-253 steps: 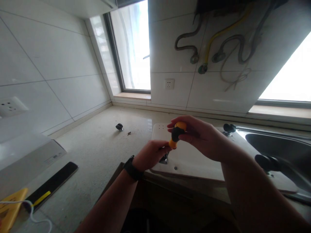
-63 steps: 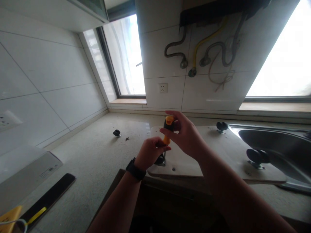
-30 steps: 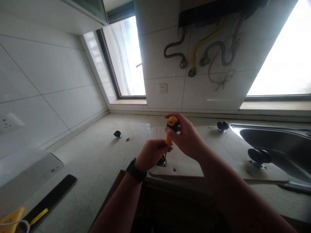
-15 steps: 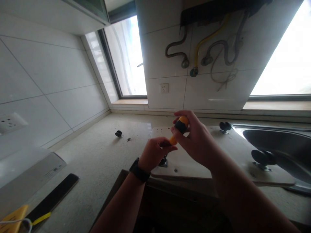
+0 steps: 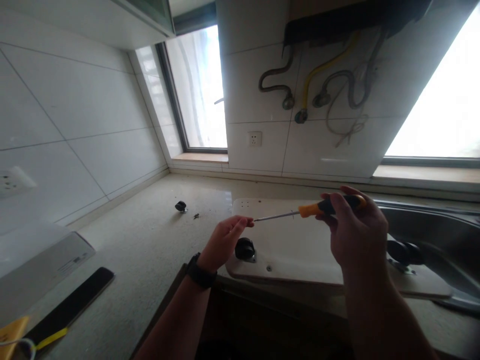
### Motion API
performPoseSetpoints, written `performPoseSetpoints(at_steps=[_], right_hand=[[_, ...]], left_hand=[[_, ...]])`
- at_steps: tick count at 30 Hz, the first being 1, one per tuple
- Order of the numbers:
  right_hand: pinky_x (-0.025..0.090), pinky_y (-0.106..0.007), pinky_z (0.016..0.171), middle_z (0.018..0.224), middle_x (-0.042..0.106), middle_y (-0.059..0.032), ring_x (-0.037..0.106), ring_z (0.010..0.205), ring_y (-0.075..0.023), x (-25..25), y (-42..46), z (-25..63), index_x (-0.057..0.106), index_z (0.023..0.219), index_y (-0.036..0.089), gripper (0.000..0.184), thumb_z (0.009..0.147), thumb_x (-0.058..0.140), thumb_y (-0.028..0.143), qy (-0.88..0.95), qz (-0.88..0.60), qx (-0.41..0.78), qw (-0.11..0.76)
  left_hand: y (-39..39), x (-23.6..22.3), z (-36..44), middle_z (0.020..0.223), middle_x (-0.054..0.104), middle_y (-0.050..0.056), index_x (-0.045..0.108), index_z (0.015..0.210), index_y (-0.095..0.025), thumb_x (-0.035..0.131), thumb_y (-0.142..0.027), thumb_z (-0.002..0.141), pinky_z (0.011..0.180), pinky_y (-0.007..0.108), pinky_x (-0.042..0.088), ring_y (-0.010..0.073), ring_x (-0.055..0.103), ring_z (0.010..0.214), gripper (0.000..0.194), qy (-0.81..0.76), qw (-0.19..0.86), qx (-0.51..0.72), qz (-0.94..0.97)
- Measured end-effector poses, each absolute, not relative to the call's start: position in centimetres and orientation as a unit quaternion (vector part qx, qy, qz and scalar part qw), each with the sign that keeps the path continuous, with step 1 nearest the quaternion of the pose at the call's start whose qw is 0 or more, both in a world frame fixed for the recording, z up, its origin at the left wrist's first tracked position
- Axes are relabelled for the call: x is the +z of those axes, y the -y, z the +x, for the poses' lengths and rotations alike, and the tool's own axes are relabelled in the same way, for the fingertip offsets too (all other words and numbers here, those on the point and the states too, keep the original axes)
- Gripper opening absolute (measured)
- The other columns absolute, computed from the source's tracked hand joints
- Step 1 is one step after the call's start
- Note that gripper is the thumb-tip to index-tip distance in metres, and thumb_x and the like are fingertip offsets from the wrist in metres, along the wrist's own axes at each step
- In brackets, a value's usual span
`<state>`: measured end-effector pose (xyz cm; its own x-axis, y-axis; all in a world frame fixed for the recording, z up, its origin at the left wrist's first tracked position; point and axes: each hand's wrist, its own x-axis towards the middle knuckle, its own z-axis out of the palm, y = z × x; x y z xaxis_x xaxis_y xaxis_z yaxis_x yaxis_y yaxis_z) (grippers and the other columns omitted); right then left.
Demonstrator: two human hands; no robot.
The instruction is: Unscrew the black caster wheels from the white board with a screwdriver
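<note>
The right hand (image 5: 354,225) is closed around the handle of the screwdriver (image 5: 307,210), which lies almost level in the air between the two hands, above the board (image 5: 296,245). The left hand (image 5: 225,239) has its thumb and finger pressed together at the tip; what they may pinch is too small to tell. Just below these fingers a black wheel (image 5: 245,248) stands on the board, and another wheel (image 5: 407,252) stands beside the right wrist. To the left of the left hand, a loose wheel (image 5: 180,206) and some small pieces (image 5: 196,216), perhaps screws, rest on the bench (image 5: 142,250). The step in hand seems to be the joining of the tip with something small in the left fingers. In my judgement, the next move calls for a steady right hand and a tip well aligned before the left fingers open.
</note>
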<state>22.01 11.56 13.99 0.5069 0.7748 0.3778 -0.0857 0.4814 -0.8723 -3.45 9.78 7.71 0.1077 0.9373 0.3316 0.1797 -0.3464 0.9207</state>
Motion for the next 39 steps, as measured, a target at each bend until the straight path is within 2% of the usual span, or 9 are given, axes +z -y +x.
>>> performPoseSetpoints(at_steps=[6, 16, 21, 24, 27, 31, 34, 39], right_hand=[[0.063, -0.024, 0.055, 0.092, 0.076, -0.0034, 0.074, 0.084, -0.0180, 11.8, -12.7, 22.5, 0.069, 0.109, 0.021, 0.046, 0.073, 0.088, 0.043, 0.307, -0.395, 0.375, 0.780], [0.062, -0.023, 0.055, 0.091, 0.075, -0.0027, 0.073, 0.085, -0.0178, 11.2, -12.9, 21.4, 0.069, 0.106, 0.021, 0.049, 0.068, 0.091, 0.042, 0.295, -0.384, 0.417, 0.769], [0.062, -0.023, 0.055, 0.088, 0.075, -0.0018, 0.072, 0.081, -0.0164, 10.8, -13.0, 21.2, 0.068, 0.105, 0.022, 0.049, 0.067, 0.092, 0.043, 0.294, -0.376, 0.425, 0.769], [0.062, -0.022, 0.055, 0.090, 0.076, -0.0026, 0.073, 0.083, -0.0166, 10.4, -13.0, 21.6, 0.069, 0.106, 0.022, 0.050, 0.068, 0.092, 0.042, 0.291, -0.378, 0.425, 0.769], [0.062, -0.022, 0.055, 0.091, 0.076, -0.0030, 0.073, 0.085, -0.0170, 10.0, -12.9, 22.3, 0.070, 0.106, 0.022, 0.049, 0.067, 0.093, 0.043, 0.287, -0.389, 0.421, 0.768], [0.064, -0.022, 0.057, 0.091, 0.076, -0.0018, 0.073, 0.087, -0.0161, 9.1, -12.7, 23.2, 0.071, 0.105, 0.024, 0.047, 0.067, 0.093, 0.042, 0.273, -0.399, 0.429, 0.763], [0.064, -0.022, 0.059, 0.093, 0.077, -0.0021, 0.073, 0.089, -0.0162, 8.3, -12.5, 23.9, 0.071, 0.104, 0.024, 0.047, 0.066, 0.093, 0.042, 0.263, -0.415, 0.434, 0.755], [0.064, -0.022, 0.058, 0.091, 0.078, -0.0030, 0.074, 0.084, -0.0164, 7.0, -12.5, 24.5, 0.070, 0.102, 0.023, 0.051, 0.063, 0.095, 0.043, 0.245, -0.430, 0.435, 0.752]], left_hand=[[-9.3, 8.2, -3.0, 0.107, 0.079, 0.009, 0.076, 0.104, -0.019, 0.062, -0.042, 0.099, 0.094, 0.037, 0.050, 0.0218, 0.070, 0.101, 0.027, -0.478, 0.357, 0.473, 0.648], [-9.3, 7.7, -3.2, 0.090, 0.075, 0.006, 0.075, 0.090, -0.018, 0.061, -0.036, 0.098, 0.077, 0.030, 0.048, 0.0170, 0.065, 0.082, 0.024, -0.483, 0.352, 0.487, 0.638], [-9.6, 7.3, -4.0, 0.091, 0.076, 0.006, 0.072, 0.088, -0.018, 0.060, -0.035, 0.097, 0.085, 0.032, 0.051, 0.0178, 0.068, 0.087, 0.023, -0.453, 0.345, 0.509, 0.645], [-10.8, 6.2, -6.4, 0.093, 0.077, 0.007, 0.070, 0.093, -0.018, 0.059, -0.041, 0.098, 0.089, 0.033, 0.053, 0.0187, 0.071, 0.091, 0.026, -0.469, 0.326, 0.507, 0.645], [-13.1, 4.4, -11.0, 0.094, 0.079, 0.008, 0.071, 0.098, -0.017, 0.056, -0.046, 0.097, 0.087, 0.031, 0.054, 0.0200, 0.073, 0.093, 0.032, -0.577, 0.241, 0.471, 0.622], [-16.2, 1.3, -18.4, 0.086, 0.078, 0.010, 0.072, 0.092, -0.014, 0.058, -0.039, 0.094, 0.081, 0.032, 0.054, 0.0235, 0.073, 0.086, 0.029, -0.680, 0.174, 0.425, 0.572], [-17.7, -0.9, -22.7, 0.083, 0.077, 0.010, 0.072, 0.088, -0.015, 0.062, -0.033, 0.093, 0.083, 0.037, 0.052, 0.0255, 0.073, 0.085, 0.022, -0.752, 0.126, 0.360, 0.538], [-19.3, -3.3, -25.5, 0.101, 0.076, 0.008, 0.072, 0.102, -0.015, 0.064, -0.040, 0.098, 0.095, 0.044, 0.052, 0.0235, 0.071, 0.098, 0.026, -0.809, 0.066, 0.277, 0.514]])
